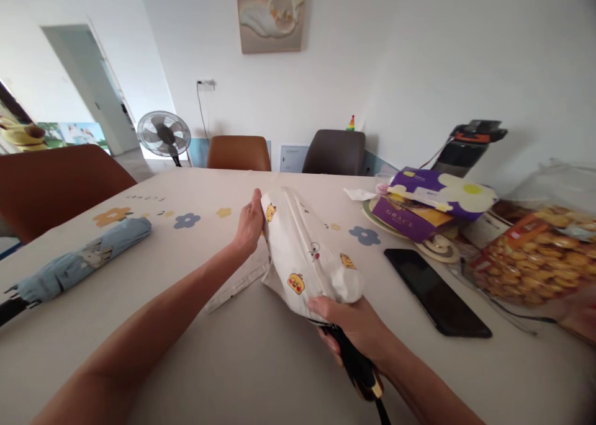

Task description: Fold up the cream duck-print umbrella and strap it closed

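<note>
A white umbrella (291, 245) printed with small yellow cartoon faces is held tilted over the table, its canopy loosely folded. My right hand (354, 326) is closed around the lower canopy, near the black handle (356, 363) with its gold-coloured trim and dangling strap. At the upper left side of the canopy, my left hand (251, 223) grips the fabric, thumb upward; its other fingers are partly hidden. A loose white fabric strip (239, 282) hangs out to the left, below my left hand. Farther left lies a folded light blue umbrella (88, 260) with a black handle.
The table (195, 363) has a flower-printed cover. On the right are a black phone (435, 291), purple boxes (405, 217), a cable and a bag of snacks (535, 254). Chairs (239, 153) stand beyond the far edge, near a fan (164, 133).
</note>
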Demonstrator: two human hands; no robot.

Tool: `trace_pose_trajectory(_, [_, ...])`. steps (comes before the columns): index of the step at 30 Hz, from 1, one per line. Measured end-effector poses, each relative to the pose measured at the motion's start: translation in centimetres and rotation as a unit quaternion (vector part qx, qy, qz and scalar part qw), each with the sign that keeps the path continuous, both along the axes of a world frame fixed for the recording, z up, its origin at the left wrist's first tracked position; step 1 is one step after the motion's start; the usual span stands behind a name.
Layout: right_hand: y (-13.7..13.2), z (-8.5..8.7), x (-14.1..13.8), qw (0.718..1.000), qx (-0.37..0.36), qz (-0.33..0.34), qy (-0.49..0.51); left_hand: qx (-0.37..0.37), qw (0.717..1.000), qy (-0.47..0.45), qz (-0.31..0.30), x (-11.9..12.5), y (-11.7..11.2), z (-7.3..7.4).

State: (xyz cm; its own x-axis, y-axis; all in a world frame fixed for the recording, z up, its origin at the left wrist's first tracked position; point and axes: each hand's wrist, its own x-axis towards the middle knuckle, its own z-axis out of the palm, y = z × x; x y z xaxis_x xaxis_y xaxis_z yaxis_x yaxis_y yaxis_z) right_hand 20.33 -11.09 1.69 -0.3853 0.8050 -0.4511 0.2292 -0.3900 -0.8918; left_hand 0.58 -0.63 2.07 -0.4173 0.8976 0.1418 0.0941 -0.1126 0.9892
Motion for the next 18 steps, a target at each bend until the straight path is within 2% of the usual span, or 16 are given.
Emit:
trace_pose_trajectory(3, [-0.2, 0.1, -0.2, 1.000, 0.020, -0.022, 0.000, 0.046, 0.997, 0.054, 0.006, -0.1, -0.1, -0.1])
trace_pose_trajectory(8, [-0.2, 0.0, -0.6, 1.000, 0.004, -0.018, -0.003, 0.057, 0.995, 0.076, 0.040, -0.6, 0.5, -0.8])
trace_pose_trajectory(11, [-0.4, -0.3, -0.8, 0.996, 0.020, -0.080, 0.014, 0.051, 0.995, 0.040, 0.070, -0.6, 0.8, -1.5])
trace_pose_trajectory(13, [-0.7, -0.4, -0.9, 0.994, 0.035, -0.098, 0.039, 0.031, 0.997, -0.005, 0.068, -0.1, 0.8, -2.1])
trace_pose_trajectory(18, [-1.4, -0.5, -1.1, 0.995, -0.010, -0.038, 0.096, 0.008, 0.997, -0.077, 0.022, 2.4, 0.2, -3.4])
